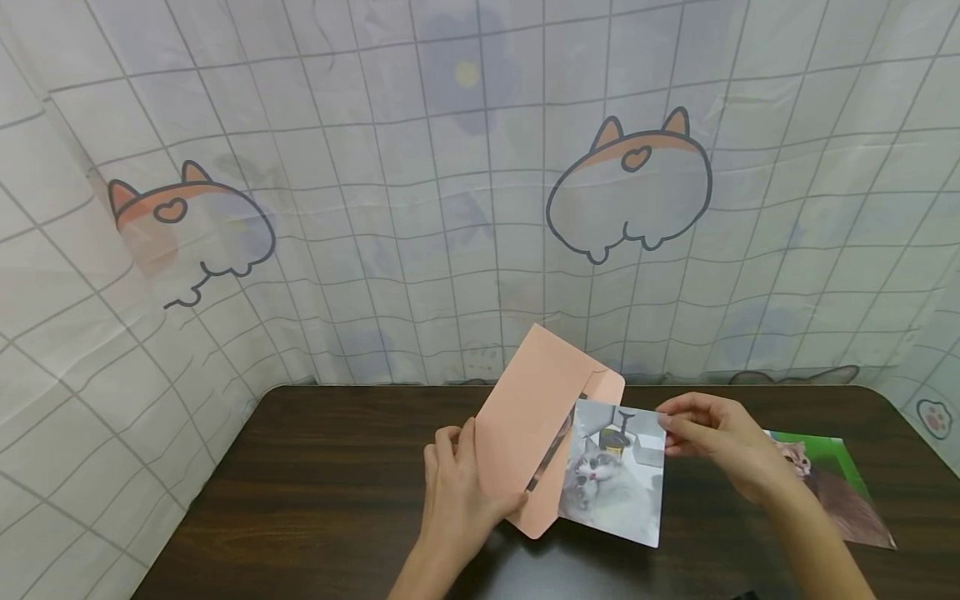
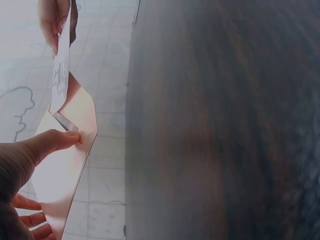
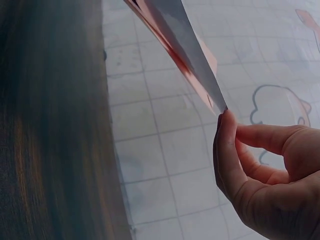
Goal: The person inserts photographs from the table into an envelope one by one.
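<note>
A pink envelope (image 1: pixel 517 408) is held tilted above the table by the left hand (image 1: pixel 456 492), its thumb on the front near the opening and the other fingers along the far side. The right hand (image 1: pixel 708 433) pinches the upper right corner of a square cat photo (image 1: pixel 615 471). This photo overlaps the envelope's open side in the head view. A dark strip of another picture (image 1: pixel 551 454) shows inside the envelope's mouth. In the right wrist view, thumb and fingertips meet at the photo's corner (image 3: pixel 200 65).
Behind the right forearm, another cat photo (image 1: pixel 832 483) with a green background lies on the dark wooden table (image 1: pixel 315 483). A white gridded curtain (image 1: pixel 420 250) with cartoon drawings hangs behind the table's back edge. A small black object (image 1: pixel 746 596) shows at the bottom edge.
</note>
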`<state>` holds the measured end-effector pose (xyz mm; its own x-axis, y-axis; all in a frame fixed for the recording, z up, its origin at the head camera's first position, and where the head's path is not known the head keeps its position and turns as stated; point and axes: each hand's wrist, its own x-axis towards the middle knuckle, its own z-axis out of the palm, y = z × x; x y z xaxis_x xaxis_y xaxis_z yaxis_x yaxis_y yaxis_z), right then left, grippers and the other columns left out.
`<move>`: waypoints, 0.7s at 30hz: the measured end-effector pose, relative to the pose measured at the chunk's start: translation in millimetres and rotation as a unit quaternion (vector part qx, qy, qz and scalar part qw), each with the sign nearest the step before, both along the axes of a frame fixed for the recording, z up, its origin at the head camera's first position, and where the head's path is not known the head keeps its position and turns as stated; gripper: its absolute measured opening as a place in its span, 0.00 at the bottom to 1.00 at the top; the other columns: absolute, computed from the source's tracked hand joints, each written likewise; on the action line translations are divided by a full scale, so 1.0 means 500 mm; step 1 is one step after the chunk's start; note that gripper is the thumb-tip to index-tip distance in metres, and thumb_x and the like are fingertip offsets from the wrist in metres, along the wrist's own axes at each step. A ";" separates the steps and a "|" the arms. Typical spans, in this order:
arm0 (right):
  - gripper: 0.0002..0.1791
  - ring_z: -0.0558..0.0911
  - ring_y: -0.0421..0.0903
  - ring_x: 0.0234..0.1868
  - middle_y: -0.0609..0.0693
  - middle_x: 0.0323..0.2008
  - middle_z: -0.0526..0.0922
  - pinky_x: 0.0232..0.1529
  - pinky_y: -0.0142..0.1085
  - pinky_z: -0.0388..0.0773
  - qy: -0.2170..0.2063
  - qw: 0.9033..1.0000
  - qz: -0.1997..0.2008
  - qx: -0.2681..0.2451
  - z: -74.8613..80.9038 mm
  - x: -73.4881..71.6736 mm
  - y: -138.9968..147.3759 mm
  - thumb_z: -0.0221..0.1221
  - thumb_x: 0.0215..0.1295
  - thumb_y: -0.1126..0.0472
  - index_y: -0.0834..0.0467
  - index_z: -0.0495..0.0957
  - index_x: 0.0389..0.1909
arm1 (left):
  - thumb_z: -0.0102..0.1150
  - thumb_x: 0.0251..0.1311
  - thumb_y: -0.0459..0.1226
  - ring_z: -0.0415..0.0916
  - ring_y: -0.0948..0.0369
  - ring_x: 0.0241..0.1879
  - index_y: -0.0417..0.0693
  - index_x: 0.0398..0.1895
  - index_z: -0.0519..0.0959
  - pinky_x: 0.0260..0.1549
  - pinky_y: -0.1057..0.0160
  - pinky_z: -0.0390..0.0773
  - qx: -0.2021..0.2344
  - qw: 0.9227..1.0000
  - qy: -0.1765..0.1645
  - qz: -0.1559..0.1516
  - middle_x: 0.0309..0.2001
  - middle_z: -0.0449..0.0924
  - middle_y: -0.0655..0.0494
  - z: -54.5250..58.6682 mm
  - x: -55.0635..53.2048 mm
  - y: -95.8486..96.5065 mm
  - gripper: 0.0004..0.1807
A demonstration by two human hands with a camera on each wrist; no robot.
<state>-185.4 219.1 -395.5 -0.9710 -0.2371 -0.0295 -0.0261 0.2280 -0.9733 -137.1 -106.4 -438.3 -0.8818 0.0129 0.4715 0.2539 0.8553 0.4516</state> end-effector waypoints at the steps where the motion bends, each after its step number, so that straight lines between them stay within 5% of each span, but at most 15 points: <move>1: 0.16 0.87 0.42 0.35 0.50 0.38 0.85 0.41 0.38 0.88 0.000 1.000 0.000 0.001 0.000 0.000 -0.001 0.56 0.78 0.69 0.79 0.73 0.57 | 0.91 0.31 0.47 0.66 0.45 0.50 0.30 0.68 0.72 0.48 0.48 0.73 -0.001 1.000 0.001 0.000 0.54 0.70 0.38 0.000 0.000 0.000 0.58; 21: 0.16 0.87 0.41 0.36 0.49 0.37 0.84 0.42 0.39 0.88 -0.004 0.999 -0.008 -0.035 -0.007 0.002 -0.021 0.57 0.77 0.69 0.79 0.74 0.55 | 0.92 0.29 0.46 0.66 0.45 0.50 0.30 0.68 0.72 0.49 0.48 0.72 0.000 1.000 0.007 0.003 0.54 0.71 0.38 -0.003 0.002 0.007 0.59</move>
<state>-184.4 208.5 -399.2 -0.9747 -0.2226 -0.0215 -0.0147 0.1595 -0.9871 -136.0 -103.0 -439.8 -0.8753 0.0078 0.4835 0.2556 0.8563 0.4489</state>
